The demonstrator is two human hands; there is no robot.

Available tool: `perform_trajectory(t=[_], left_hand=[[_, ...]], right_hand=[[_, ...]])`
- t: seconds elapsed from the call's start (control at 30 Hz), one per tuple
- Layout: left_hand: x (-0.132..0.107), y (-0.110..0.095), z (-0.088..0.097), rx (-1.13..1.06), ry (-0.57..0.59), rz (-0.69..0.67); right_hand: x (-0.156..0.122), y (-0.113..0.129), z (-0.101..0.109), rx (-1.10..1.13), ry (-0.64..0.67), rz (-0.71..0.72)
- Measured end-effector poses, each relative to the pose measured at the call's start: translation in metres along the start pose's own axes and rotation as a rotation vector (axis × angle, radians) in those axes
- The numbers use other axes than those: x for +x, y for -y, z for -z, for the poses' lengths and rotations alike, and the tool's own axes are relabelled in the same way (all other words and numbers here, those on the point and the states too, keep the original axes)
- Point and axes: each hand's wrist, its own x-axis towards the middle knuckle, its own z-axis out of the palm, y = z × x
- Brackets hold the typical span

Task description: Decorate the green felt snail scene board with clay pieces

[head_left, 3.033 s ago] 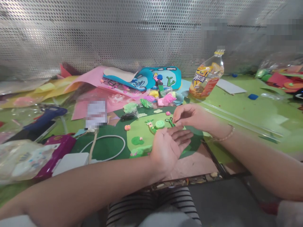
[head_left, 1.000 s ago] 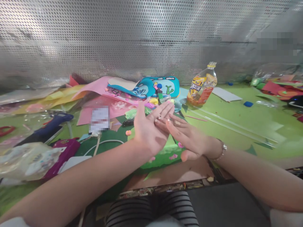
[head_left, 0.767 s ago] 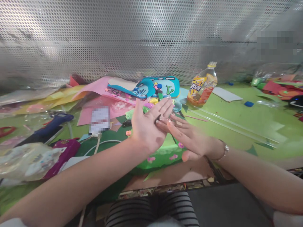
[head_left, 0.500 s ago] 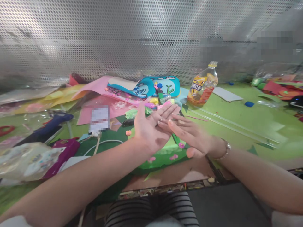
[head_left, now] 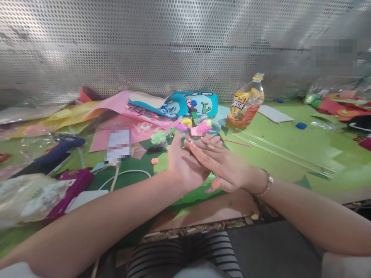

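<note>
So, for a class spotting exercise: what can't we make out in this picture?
All in the head view:
Left hand: part of the palm, hidden by the right hand.
Green craft picture: centre, covered by both hands.
White card: writing, pixelated.
Black object: cut off by the right edge.

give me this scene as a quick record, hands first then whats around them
left hand: palm up, fingers extended
right hand: laid flat across the left palm and fingers
between hands: mostly hidden; any held piece cannot be made out
beneath: green craft sheet, largely covered
just beyond: pink lump and pale green lump
far left: blue glue gun
right, beyond hands: yellow-capped bottle, white board
</note>
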Motion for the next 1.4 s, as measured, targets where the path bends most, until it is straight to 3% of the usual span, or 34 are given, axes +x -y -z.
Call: perform_trajectory(t=[0.07,0.17,0.33,0.47,0.63,0.77,0.9,1.07,1.17,1.23,1.33,1.4], left_hand=[[-0.0013,-0.0052,-0.003,-0.006,-0.032,-0.062],[-0.004,-0.009,-0.0075,0.002,0.01,-0.161],[-0.0069,-0.005,-0.0099,-0.001,-0.042,-0.014],[-0.0071,-0.0072,-0.0094,-0.006,0.011,-0.166],[-0.0058,-0.0075,-0.0076,0.012,-0.067,-0.044],[-0.0069,-0.0092,-0.0093,0.023,0.021,-0.188],[-0.0073,-0.0079,-0.0109,0.008,-0.069,-0.079],[-0.0067,-0.008,-0.0092,0.015,0.025,-0.182],[-0.0045,-0.0052,-0.0061,0.028,-0.06,-0.067],[-0.0029,-0.0048,-0.0045,0.03,-0.085,-0.071],[-0.0015,-0.0059,-0.0038,0.011,-0.016,-0.172],[-0.0012,-0.0056,-0.0037,-0.002,-0.005,-0.127]], right_hand=[[-0.0014,-0.0001,0.002,-0.002,-0.003,0.008],[-0.0023,0.0,0.0037,-0.008,-0.021,0.013],[-0.0005,0.0017,0.0022,-0.012,-0.034,0.03],[-0.0022,0.0023,0.0018,-0.018,-0.046,0.015],[-0.0023,0.0016,0.0001,-0.006,-0.043,0.034],[-0.0023,0.0011,-0.0003,-0.012,-0.054,0.02],[-0.0021,0.0012,0.0,-0.007,-0.051,0.04],[-0.0027,0.0002,-0.0001,-0.02,-0.049,0.031],[-0.0027,-0.0009,-0.0014,-0.001,-0.045,0.064],[-0.0031,-0.0013,-0.0017,0.002,-0.01,0.051],[-0.0033,-0.0014,-0.0013,-0.007,0.028,0.02],[-0.0028,-0.0013,-0.0014,0.001,0.027,0.035]])
